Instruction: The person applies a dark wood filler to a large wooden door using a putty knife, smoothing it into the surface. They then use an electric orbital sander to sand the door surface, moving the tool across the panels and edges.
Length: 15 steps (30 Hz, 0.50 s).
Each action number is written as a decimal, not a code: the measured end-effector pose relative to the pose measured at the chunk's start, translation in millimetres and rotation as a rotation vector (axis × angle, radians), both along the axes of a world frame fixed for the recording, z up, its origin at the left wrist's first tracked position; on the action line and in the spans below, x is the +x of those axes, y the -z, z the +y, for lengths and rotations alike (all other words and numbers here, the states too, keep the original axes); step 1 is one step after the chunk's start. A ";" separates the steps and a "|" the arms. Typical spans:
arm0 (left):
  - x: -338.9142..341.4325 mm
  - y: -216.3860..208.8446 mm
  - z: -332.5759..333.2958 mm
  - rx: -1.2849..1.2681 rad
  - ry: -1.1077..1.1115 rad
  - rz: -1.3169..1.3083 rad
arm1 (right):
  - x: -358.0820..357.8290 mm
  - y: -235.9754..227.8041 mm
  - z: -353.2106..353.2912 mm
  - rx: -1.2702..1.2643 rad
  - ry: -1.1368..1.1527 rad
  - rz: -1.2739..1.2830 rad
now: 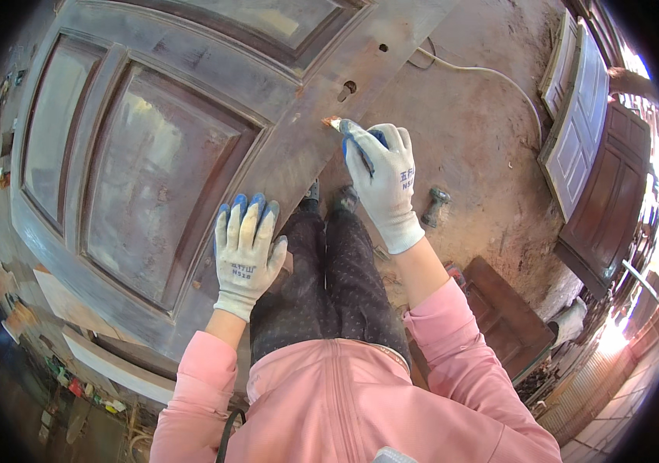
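A large panelled wooden door (283, 127) lies in front of me, its brown surface covered with pale dust. My left hand (246, 247), in a white glove with blue fingertips, rests on the door's near edge with its fingers stretched out. Between the thumb and fingers of my gloved right hand (379, 166) is a small pale piece with a reddish-brown tip (331, 122); its kind I cannot make out. That tip is over the door's edge board, just below a keyhole-shaped cutout (347, 90). Whether it touches the wood I cannot tell.
A dark hand tool (436, 207) is on the dusty floor to the right. Beyond it a pale cable (491, 71) curves across the ground. Several door panels (607, 185) lean at the far right. A brown panel (499, 316) lies near my right elbow.
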State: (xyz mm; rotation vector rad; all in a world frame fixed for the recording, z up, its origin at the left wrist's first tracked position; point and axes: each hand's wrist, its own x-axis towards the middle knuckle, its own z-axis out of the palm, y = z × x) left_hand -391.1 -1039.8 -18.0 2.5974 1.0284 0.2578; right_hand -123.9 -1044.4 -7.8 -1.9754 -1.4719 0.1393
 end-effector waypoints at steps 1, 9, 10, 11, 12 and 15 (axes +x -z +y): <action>-0.3 0.1 0.3 -0.003 -0.002 0.011 | -0.2 1.4 1.2 -0.014 -0.020 -0.010; -1.5 1.8 -1.2 -0.002 -0.015 0.026 | 3.2 2.5 2.6 -0.113 -0.138 -0.051; -1.2 1.4 -0.8 -0.006 -0.015 0.029 | 3.4 0.6 3.7 -0.138 -0.145 -0.045; -0.9 1.3 -0.7 -0.005 -0.017 0.029 | 3.6 -2.0 4.5 -0.163 -0.151 -0.040; -0.8 1.2 -0.7 -0.004 -0.018 0.029 | 3.9 -3.5 4.3 -0.182 -0.156 -0.040; -1.2 1.3 -0.5 -0.002 -0.017 0.025 | 4.8 -6.8 4.2 -0.232 -0.176 -0.047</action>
